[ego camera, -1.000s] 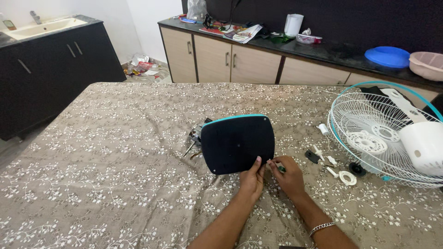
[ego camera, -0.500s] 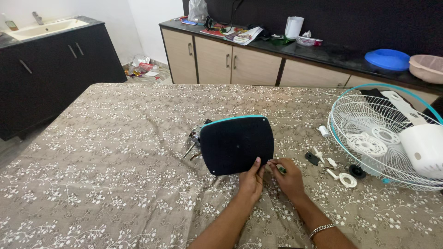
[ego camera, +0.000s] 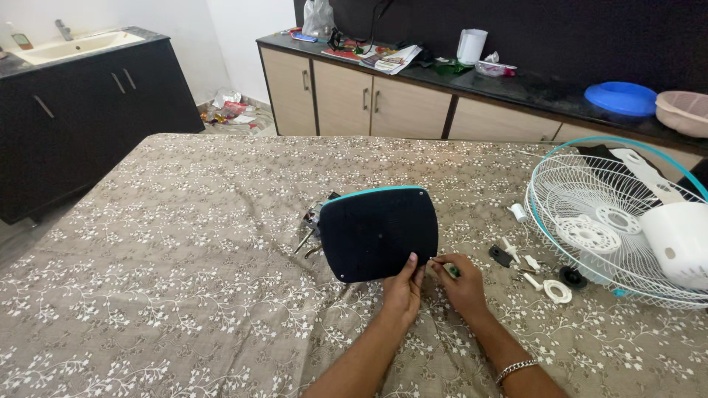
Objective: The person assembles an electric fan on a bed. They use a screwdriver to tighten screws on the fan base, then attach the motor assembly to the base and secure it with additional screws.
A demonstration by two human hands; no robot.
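left hand [ego camera: 403,289] gripping the lower right edge of a dark rounded fan base [ego camera: 378,233] with a teal rim, held tilted up off the patterned table [ego camera: 184,243]. right hand [ego camera: 462,282] just beside it, fingers pinched shut on a small green-handled tool [ego camera: 450,271] at the base's corner. white fan grille [ego camera: 612,228] and small loose parts [ego camera: 542,280] lying near to the right.

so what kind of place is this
Likely a room in a home: a table under a floral cloth, a cabinet counter along the wall, a sink at left. Fan parts lie on the table.
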